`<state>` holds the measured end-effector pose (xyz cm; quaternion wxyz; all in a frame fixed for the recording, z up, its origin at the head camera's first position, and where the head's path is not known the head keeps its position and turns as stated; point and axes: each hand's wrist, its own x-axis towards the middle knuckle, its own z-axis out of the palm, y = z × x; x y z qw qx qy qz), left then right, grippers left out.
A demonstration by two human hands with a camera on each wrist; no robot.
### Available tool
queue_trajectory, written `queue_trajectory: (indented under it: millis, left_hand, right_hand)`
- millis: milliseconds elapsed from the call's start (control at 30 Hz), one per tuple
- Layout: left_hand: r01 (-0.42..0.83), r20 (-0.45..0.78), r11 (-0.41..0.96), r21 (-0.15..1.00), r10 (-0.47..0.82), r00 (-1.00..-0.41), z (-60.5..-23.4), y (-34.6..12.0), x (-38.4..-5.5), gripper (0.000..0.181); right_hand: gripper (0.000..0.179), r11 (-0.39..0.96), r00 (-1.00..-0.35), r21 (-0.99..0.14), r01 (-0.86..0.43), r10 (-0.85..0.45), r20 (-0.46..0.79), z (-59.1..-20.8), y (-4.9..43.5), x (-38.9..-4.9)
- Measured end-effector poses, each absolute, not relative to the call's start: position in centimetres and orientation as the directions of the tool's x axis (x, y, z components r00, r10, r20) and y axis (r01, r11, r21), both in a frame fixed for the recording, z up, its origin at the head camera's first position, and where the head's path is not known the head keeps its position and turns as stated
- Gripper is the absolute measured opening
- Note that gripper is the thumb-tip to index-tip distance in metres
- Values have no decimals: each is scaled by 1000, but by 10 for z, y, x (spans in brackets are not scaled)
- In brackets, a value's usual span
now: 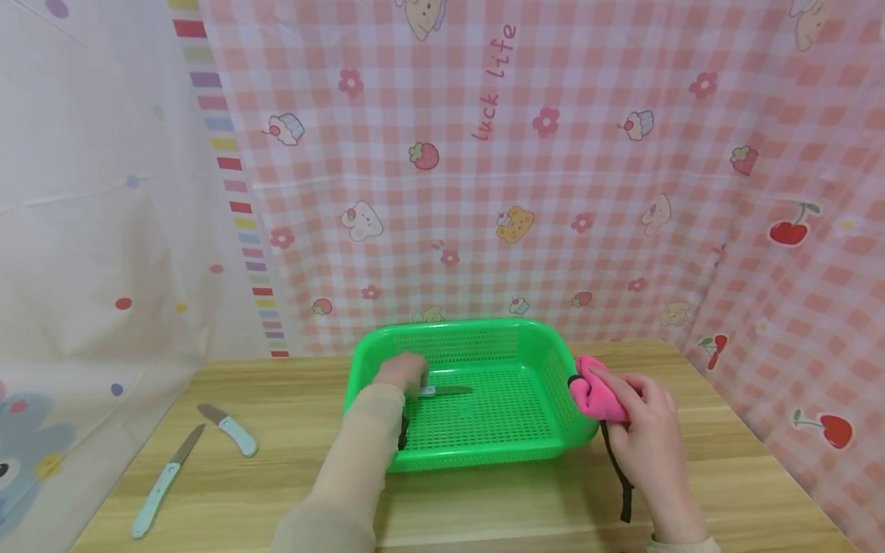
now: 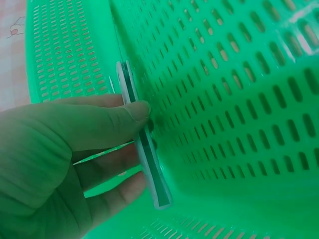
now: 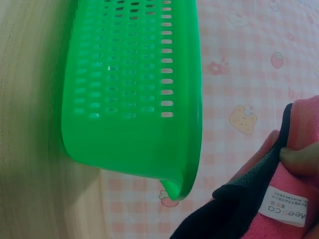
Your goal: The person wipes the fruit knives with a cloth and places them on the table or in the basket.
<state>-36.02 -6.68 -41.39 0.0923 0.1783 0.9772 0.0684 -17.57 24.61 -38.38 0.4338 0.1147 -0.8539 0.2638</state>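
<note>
Inside the green basket [image 1: 477, 458], my left hand [image 1: 404, 372] pinches the pale blue handle of a folding knife [image 2: 158, 184] between thumb and fingers. A long slot runs along that handle in the left wrist view. From the head, the knife's blade [image 1: 455, 390] points right, low over the basket floor. My right hand [image 1: 653, 430] grips a bunched pink cloth [image 1: 596, 393] beside the basket's right rim. Black edging and a white label [image 3: 284, 205] show on the cloth in the right wrist view, and a black strap [image 1: 618, 468] hangs below it.
Two more knives with pale blue handles lie on the wooden table to the left: a shorter one [image 1: 238, 435] and a longer one [image 1: 160, 491]. A pink checked curtain [image 1: 470, 192] stands behind the table and along its right side.
</note>
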Motion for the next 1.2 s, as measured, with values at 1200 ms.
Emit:
queue_trajectory:
  millis: [1200]
  left_hand:
    - [517,140,792,325,500,-855,-332,-80,-317,51]
  right_hand:
    - [61,828,-579,-347,-440,34,815,-383,246,-176]
